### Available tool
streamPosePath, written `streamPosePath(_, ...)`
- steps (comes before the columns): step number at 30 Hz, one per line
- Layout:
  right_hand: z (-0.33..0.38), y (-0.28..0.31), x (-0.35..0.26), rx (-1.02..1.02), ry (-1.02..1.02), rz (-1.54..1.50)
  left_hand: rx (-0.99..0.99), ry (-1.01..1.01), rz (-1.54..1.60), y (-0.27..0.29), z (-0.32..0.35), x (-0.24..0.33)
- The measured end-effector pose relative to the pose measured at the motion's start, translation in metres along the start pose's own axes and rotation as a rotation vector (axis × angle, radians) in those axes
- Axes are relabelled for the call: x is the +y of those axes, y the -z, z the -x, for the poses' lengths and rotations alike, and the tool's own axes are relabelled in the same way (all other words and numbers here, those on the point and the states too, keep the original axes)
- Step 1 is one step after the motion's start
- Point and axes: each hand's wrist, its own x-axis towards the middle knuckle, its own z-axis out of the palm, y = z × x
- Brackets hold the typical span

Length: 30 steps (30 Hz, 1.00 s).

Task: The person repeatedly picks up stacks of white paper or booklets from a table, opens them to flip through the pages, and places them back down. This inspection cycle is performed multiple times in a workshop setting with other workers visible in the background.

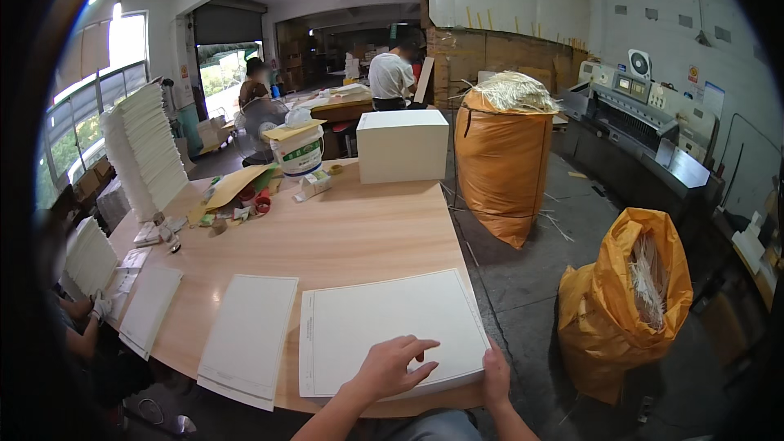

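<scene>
A thick stack of large white paper sheets, with thin printed lines along its borders, lies at the table's near right corner. Above its near part is my left hand, thumb and forefinger spread apart with nothing visible between them. My right hand is at the stack's right side near the front corner, its fingers closed together against the edge. Some of those fingers are hidden from sight. To the left lie a lower stack of white sheets and a narrower one.
A white block-like stack, a white bucket and scraps sit farther back. At the left stand tall paper piles and a co-worker's gloved hand. Orange sacks and a cutting machine are at the right.
</scene>
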Motion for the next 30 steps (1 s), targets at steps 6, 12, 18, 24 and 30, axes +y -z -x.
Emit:
streamPosePath(6,-0.002,0.015,-0.004,-0.044,-0.024,0.065,-0.068,0.113,0.059,-0.018,0.005,-0.011)
streamPosePath(12,0.001,0.038,-0.017,0.056,-0.027,0.256,-0.001,0.067,0.086,-0.018,0.016,-0.022)
streamPosePath(18,-0.002,0.049,-0.037,-0.058,-0.046,0.424,0.021,-0.035,0.045,-0.02,0.011,-0.018)
streamPosePath(24,-0.009,0.051,-0.076,-0.229,0.085,0.759,0.083,-0.062,-0.03,-0.021,0.013,-0.019)
streamPosePath(30,-0.019,0.057,-0.089,-0.368,0.057,0.925,0.178,-0.09,-0.001,-0.018,0.012,-0.017)
